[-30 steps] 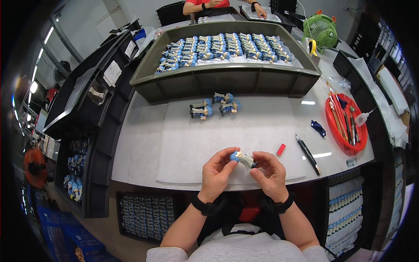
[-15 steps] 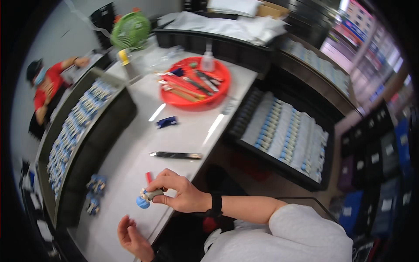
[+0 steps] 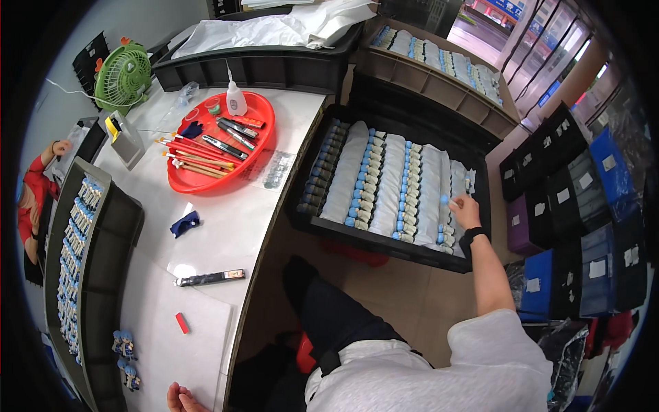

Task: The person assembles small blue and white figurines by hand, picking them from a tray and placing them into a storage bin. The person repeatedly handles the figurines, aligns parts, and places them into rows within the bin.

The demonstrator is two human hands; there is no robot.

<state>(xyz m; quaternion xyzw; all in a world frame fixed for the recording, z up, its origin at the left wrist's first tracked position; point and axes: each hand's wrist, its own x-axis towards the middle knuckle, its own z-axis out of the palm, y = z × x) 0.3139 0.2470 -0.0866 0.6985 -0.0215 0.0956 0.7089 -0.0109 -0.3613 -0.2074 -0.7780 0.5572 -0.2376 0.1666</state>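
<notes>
My right hand (image 3: 466,211) reaches over a black crate (image 3: 312,225) on the right, its fingers pinched on a small figurine (image 3: 445,200) with a light blue head. Most of that figurine is hidden by the fingers. Beneath the hand, rows of similar pale figurines with blue heads (image 3: 362,199) lie between strips of white cloth (image 3: 388,185). My left hand (image 3: 182,398) rests at the lower edge of the view by the white table, only its loosely bent fingers showing, with nothing in them. Near it stand several small blue-haired figurines (image 3: 126,360).
On the table (image 3: 154,275) are a red tray (image 3: 180,180) of brushes, pens and a squeeze bottle, a dark blue cloth piece (image 3: 185,224), a black pen-like tool (image 3: 209,277) and a red block (image 3: 181,323). A figurine-filled bin (image 3: 103,240) borders the left; a co-worker's hand (image 3: 62,147) is beyond.
My right hand has carried the figurine from above the table rightward to the crate. The view has turned right, and my left hand has dropped to the lower edge.
</notes>
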